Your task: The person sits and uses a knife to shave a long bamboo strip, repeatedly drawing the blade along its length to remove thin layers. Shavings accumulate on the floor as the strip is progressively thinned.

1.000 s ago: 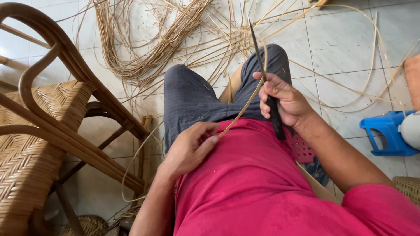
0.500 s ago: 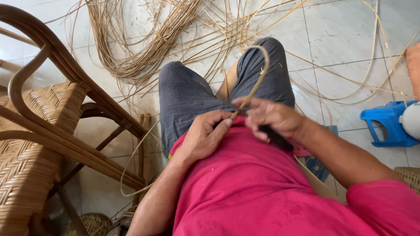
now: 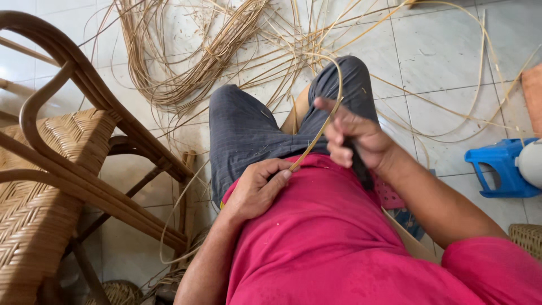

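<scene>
**A:** What is in the hands?

**B:** The left hand (image 3: 257, 189) pinches the near end of a thin cane strip (image 3: 316, 138) between thumb and fingers, shut tight on it. The right hand (image 3: 355, 135) is closed around a dark tool (image 3: 361, 169), and the strip runs under its fingers.

**A:** Which way does the strip go?

**B:** It starts at the lap, runs up and far to the right, then bends over in a loop above the right knee. It lies long from near left to far right.

**A:** Any boxes or signs?

**B:** No. Far right there is a blue plastic stool (image 3: 499, 169) with a white round thing (image 3: 530, 162) beside it.

**A:** Is there room to move?

**B:** Not much on the left. A woven chair (image 3: 62, 164) stands close to the left knee. Loose cane strands (image 3: 192, 62) lie all over the tiled floor (image 3: 440, 56) past the knees. The floor on the far right is more open.
</scene>
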